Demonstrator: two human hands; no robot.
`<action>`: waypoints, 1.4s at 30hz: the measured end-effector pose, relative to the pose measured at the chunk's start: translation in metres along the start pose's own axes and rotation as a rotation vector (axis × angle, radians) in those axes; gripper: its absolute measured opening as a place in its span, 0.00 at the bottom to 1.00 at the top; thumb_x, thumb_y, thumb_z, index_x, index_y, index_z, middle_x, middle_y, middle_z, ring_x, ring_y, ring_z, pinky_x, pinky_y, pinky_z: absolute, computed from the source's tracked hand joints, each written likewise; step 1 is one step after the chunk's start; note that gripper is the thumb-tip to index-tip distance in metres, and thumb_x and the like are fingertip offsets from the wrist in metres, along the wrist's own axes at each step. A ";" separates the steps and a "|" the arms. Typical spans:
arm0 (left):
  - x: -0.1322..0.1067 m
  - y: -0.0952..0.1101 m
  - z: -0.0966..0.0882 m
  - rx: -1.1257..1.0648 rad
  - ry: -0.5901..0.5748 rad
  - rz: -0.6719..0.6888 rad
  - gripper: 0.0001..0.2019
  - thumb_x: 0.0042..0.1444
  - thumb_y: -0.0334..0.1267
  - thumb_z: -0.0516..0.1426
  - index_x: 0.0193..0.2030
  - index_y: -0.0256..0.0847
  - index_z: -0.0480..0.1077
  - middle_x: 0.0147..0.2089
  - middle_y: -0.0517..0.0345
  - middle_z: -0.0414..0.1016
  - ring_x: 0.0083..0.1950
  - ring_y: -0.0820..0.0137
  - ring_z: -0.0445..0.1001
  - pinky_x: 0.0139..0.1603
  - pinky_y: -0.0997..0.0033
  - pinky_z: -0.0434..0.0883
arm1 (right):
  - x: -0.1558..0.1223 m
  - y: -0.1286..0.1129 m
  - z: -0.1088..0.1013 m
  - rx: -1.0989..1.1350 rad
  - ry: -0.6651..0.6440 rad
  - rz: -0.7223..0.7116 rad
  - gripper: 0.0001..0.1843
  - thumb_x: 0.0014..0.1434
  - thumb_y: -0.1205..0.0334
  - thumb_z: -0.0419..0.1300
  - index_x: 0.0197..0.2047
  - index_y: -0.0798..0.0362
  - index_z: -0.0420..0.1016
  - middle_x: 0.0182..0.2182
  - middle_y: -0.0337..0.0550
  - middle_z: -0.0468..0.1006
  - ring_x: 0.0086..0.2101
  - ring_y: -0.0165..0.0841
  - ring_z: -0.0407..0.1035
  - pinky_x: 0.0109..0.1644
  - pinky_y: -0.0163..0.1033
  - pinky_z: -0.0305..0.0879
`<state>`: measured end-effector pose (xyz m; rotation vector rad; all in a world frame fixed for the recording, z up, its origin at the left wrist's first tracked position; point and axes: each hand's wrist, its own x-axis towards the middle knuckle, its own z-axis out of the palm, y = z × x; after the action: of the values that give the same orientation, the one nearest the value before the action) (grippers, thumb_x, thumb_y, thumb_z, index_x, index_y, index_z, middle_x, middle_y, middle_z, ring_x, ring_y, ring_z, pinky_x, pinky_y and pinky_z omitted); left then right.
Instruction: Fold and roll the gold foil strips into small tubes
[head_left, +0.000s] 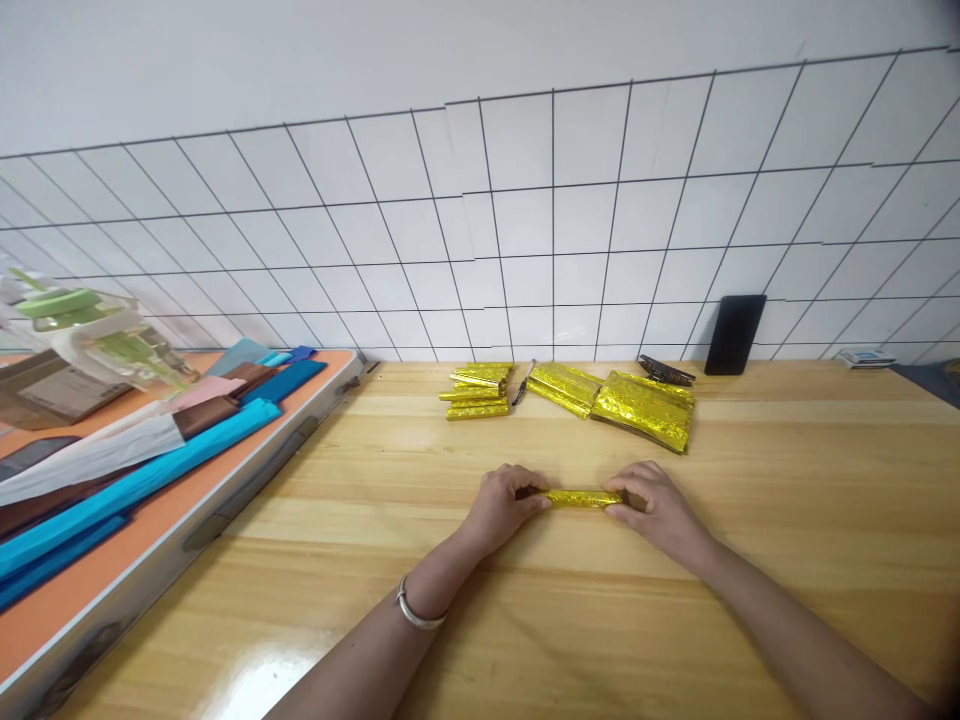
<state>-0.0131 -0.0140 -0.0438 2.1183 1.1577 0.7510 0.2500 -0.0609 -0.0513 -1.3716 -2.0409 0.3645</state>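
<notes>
A narrow strip of shiny gold foil paper [582, 498], which looks folded or rolled, lies level just over or on the wooden table [360, 560]. My left hand [508, 505] pinches its left end between thumb and fingers. At the other end, my right hand [654, 503] grips it the same way. Beyond my hands is a small pile of similar gold strips [478, 392]. To the right of that pile lie a flat gold foil stack [564, 388] and a wider gold foil stack [646, 410], touching each other.
A pen [523, 384] lies between the gold piles. Behind the wider stack sits a black clip-like object [665, 371]. A black phone-like slab [736, 335] leans on the tiled wall. At left, an orange-topped board [217, 455] carries coloured paper [142, 490], a box [56, 385] and a green-lidded bottle [105, 330].
</notes>
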 end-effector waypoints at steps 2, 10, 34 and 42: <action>0.000 -0.002 0.000 0.004 0.003 0.007 0.08 0.49 0.39 0.61 0.38 0.45 0.76 0.36 0.58 0.76 0.38 0.68 0.70 0.41 0.71 0.66 | 0.000 0.001 0.000 0.007 -0.004 -0.005 0.11 0.50 0.59 0.64 0.40 0.47 0.75 0.35 0.42 0.75 0.39 0.38 0.65 0.42 0.44 0.61; 0.000 -0.006 0.001 -0.042 0.020 0.028 0.06 0.49 0.38 0.61 0.35 0.43 0.75 0.34 0.57 0.75 0.37 0.69 0.70 0.40 0.71 0.66 | 0.000 0.001 0.001 0.031 0.011 -0.007 0.08 0.52 0.58 0.63 0.37 0.47 0.75 0.34 0.42 0.75 0.38 0.37 0.66 0.41 0.44 0.62; -0.001 0.003 0.001 0.144 0.001 0.162 0.09 0.49 0.35 0.61 0.39 0.44 0.74 0.37 0.55 0.74 0.40 0.65 0.69 0.43 0.68 0.62 | 0.001 -0.003 0.003 -0.009 0.019 -0.037 0.09 0.52 0.60 0.62 0.39 0.46 0.74 0.35 0.43 0.74 0.39 0.38 0.65 0.42 0.45 0.62; -0.001 0.006 0.001 0.145 -0.020 0.158 0.09 0.48 0.34 0.61 0.39 0.43 0.74 0.36 0.55 0.73 0.40 0.65 0.68 0.42 0.68 0.62 | 0.000 -0.005 0.001 -0.005 0.000 -0.041 0.07 0.52 0.62 0.62 0.38 0.47 0.73 0.35 0.43 0.73 0.39 0.38 0.64 0.42 0.45 0.62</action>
<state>-0.0092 -0.0178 -0.0404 2.3544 1.0719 0.7331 0.2456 -0.0625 -0.0493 -1.3308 -2.0682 0.3411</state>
